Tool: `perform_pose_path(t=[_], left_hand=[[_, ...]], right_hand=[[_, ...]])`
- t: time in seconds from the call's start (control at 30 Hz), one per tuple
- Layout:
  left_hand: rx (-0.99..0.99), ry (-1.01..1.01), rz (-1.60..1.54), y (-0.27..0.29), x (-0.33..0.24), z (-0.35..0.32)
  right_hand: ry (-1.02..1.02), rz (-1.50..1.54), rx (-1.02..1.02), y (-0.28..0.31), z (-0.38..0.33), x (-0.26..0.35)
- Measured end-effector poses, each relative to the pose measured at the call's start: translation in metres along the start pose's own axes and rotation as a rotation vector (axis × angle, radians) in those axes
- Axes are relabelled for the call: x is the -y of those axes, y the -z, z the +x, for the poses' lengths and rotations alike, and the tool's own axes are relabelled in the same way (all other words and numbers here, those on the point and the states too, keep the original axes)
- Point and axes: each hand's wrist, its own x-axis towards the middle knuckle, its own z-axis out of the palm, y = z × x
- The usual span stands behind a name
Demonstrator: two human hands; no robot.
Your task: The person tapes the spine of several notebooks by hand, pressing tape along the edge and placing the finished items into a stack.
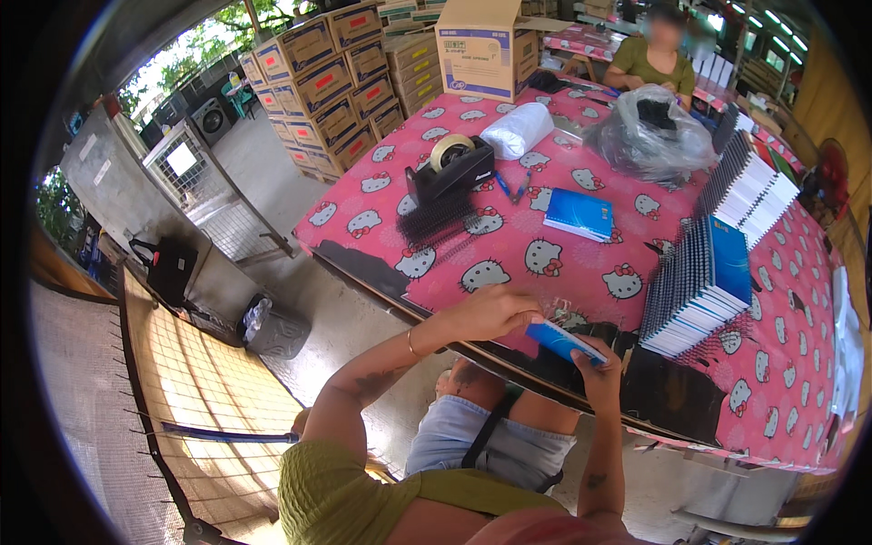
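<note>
A blue-covered notebook (565, 342) is tilted at the table's near edge, between my hands. My right hand (600, 371) grips its right end, with the thumb on the cover. At the opposite end my left hand (501, 311) has its fingers pinched together at the notebook's corner; exactly what the fingertips press on is hidden. Another blue notebook (579, 214) lies flat beyond my hands. To the right stands a row of spiral-bound blue notebooks (698, 286), with further bound notebooks (747, 189) behind it.
On the pink patterned table (490, 241) are a tape dispenser (451, 168), black spiral coils (434, 222), pens (513, 187), a white roll (518, 130) and a plastic bag (652, 136). A carton (486, 54) stands at the back. Across the table sits another person (656, 62). Stacked boxes (322, 82) are at left.
</note>
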Motion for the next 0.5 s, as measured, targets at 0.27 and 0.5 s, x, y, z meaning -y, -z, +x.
perform_pose_path(t=[0.27,0.5], left_hand=[[-0.060,-0.031,0.234,-0.010,-0.008,0.007],[-0.286,0.064,0.606,-0.093,-0.030,-0.032]], right_hand=[[0.003,0.027,-0.006,0.001,0.000,-0.002],[-0.054,0.121,-0.187,-0.014,-0.009,0.020]])
